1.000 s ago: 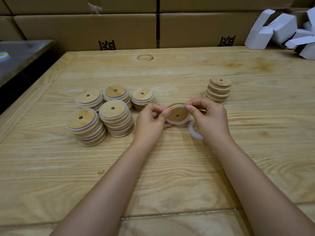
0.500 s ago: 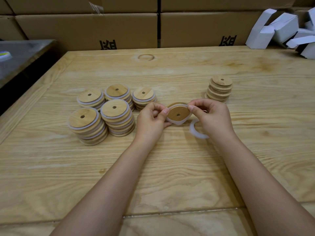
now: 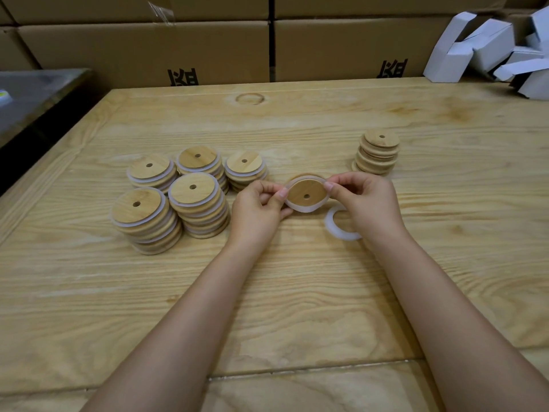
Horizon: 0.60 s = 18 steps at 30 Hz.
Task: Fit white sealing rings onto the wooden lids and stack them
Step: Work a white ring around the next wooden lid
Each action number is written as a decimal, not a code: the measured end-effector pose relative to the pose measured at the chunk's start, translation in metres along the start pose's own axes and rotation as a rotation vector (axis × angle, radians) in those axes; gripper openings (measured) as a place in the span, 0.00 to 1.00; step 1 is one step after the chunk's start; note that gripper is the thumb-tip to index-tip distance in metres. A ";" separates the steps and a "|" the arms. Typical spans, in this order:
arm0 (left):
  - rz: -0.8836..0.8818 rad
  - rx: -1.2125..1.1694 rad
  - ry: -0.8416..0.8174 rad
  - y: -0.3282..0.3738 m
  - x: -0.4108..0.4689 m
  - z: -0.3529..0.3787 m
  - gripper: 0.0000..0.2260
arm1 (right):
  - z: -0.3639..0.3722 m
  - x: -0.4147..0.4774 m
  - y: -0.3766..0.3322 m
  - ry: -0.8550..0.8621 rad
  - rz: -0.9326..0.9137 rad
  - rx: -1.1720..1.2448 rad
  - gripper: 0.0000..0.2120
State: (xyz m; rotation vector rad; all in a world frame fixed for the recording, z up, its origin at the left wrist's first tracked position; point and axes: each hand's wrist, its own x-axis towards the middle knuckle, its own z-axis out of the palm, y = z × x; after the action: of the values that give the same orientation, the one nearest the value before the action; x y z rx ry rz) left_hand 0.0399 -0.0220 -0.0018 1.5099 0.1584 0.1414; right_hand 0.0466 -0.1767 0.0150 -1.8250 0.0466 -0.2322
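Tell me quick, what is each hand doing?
Left hand: pinches the wooden lid and its white ring.
Right hand: pinches the same lid's other side.

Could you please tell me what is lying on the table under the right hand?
A loose white sealing ring lies on the wooden table under the right hand. Only its left arc shows; the hand covers the rest. Anything further beneath is hidden.

My left hand [image 3: 257, 205] and right hand [image 3: 368, 203] are out in front of me, with both bare forearms reaching forward and angling in toward each other. Each hand pinches its own side of the lid [image 3: 306, 193] between thumb and forefinger, and the other fingers are curled in. The backs of my hands face up and my wrists are straight.
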 end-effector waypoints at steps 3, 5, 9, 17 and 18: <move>0.004 0.005 0.020 0.000 0.000 0.000 0.06 | 0.001 0.000 0.000 0.000 -0.005 -0.012 0.05; 0.012 0.005 0.020 0.000 0.000 0.001 0.07 | 0.001 0.000 0.000 -0.001 -0.008 -0.016 0.06; 0.012 -0.024 0.022 0.002 0.000 -0.002 0.07 | 0.001 -0.001 0.000 -0.025 -0.001 0.014 0.04; 0.056 -0.030 -0.011 0.001 -0.002 -0.001 0.09 | 0.003 -0.003 0.000 -0.045 -0.084 -0.002 0.06; 0.062 -0.024 -0.024 0.001 -0.002 -0.001 0.10 | 0.004 -0.003 0.000 -0.037 -0.096 -0.016 0.05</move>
State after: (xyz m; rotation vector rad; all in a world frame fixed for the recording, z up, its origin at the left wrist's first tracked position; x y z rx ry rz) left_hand 0.0375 -0.0216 -0.0011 1.4924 0.0904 0.1735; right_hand 0.0444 -0.1728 0.0136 -1.8487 -0.0650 -0.2664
